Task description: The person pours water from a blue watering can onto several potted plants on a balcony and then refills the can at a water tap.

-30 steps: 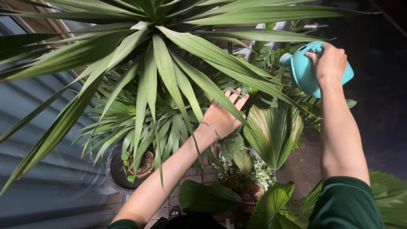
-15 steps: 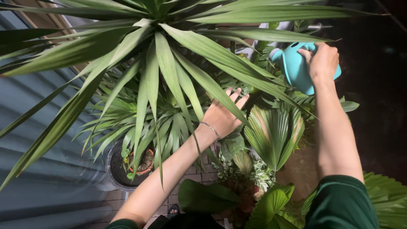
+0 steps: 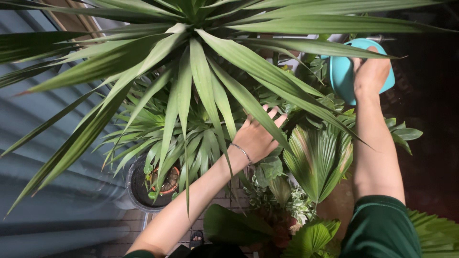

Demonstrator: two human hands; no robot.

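Smooth, matt turquoise plastic on the watering can (image 3: 345,71), its thin spout tip (image 3: 382,38) shining like metal, while left of the can the long sword leaves (image 3: 201,81) look waxy and finely ribbed, and a fine metal chain bracelet (image 3: 243,153) glints below them.

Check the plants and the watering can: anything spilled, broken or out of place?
Nothing stands out. The right hand holds the turquoise watering can above the foliage, the left hand parts the long leaves, and no spill shows.
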